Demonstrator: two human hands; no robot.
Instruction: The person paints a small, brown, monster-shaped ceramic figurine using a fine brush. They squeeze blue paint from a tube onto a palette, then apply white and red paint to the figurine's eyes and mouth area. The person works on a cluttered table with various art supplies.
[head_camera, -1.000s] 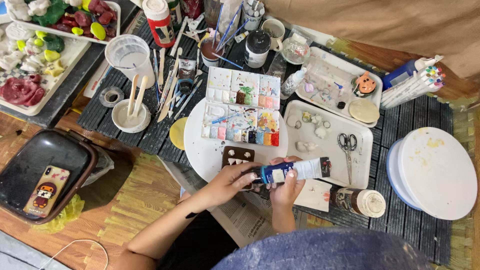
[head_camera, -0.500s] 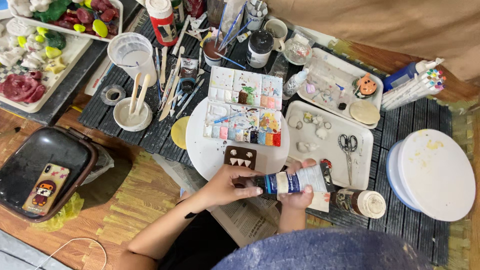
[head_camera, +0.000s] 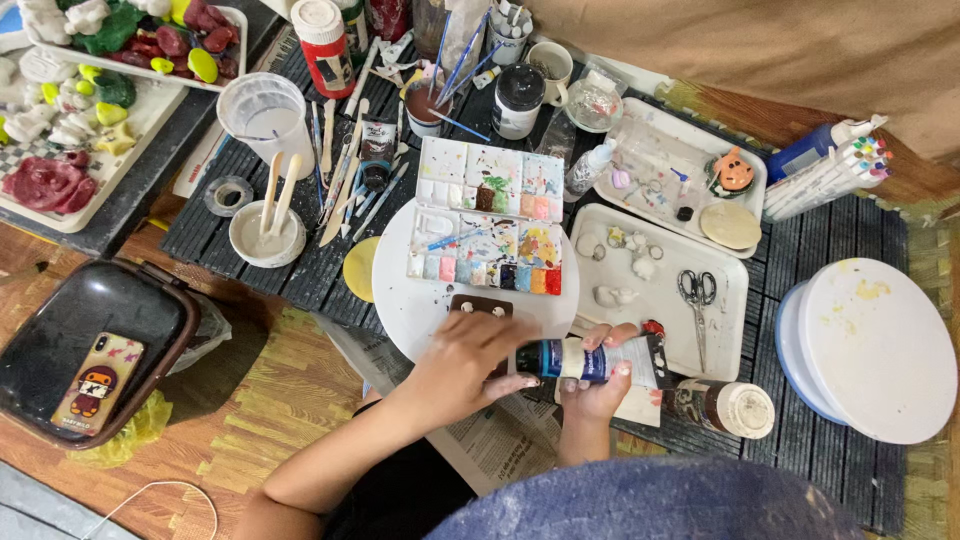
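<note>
Here, close to the person's body, both hands meet on a paint tube (head_camera: 600, 362) lying sideways just above a sheet of newspaper (head_camera: 500, 440). The right hand (head_camera: 597, 385) wraps the white body of the tube from below, fingers curled shut around it, which keeps it steady. The left hand (head_camera: 465, 355) closes its fingertips on the dark blue cap end, a grip suited to twisting the cap.

Just beyond the left hand sits a small brown piece with white dots (head_camera: 480, 308), resting on a round white board (head_camera: 400, 300). Further out on the same board lies a paint palette (head_camera: 487, 220) with many coloured wells, within easy reach of both hands.

To the right of the right hand lies a capped jar (head_camera: 725, 407) on its side, and beyond it a white tray (head_camera: 725, 330) holding scissors (head_camera: 697, 295) and small pale clay pieces.

Far to the left of the left hand, a dark tray (head_camera: 70, 330) holds a phone (head_camera: 97, 382). At the far edge of the tabletop (head_camera: 860, 225), brushes and cups stand crowded together.
</note>
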